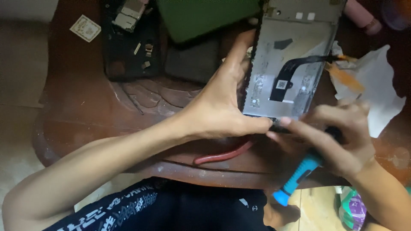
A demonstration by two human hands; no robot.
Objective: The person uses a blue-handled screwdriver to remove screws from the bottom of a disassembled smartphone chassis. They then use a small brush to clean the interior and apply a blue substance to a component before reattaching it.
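Dark wooden table point(141, 102) underneath it all, messy with parts. Stripped phone frame point(291, 64) sits over the table's right half, metal inside facing up with a black flex cable point(295, 68). Left hand point(222, 107) clamps the frame's left edge and bottom corner. Right hand point(342, 132) is wrapped around a blue-handled screwdriver point(299, 175) at the frame's bottom edge.

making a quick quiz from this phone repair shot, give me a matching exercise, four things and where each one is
Things:
1. screwdriver with blue handle
2. phone display frame
3. red-handled pliers
4. white tissue

Places:
A. on the table under the left hand
B. in the right hand
C. on the table's right side
D. steadied by the left hand at its edge

Pairs: 1-B, 2-D, 3-A, 4-C
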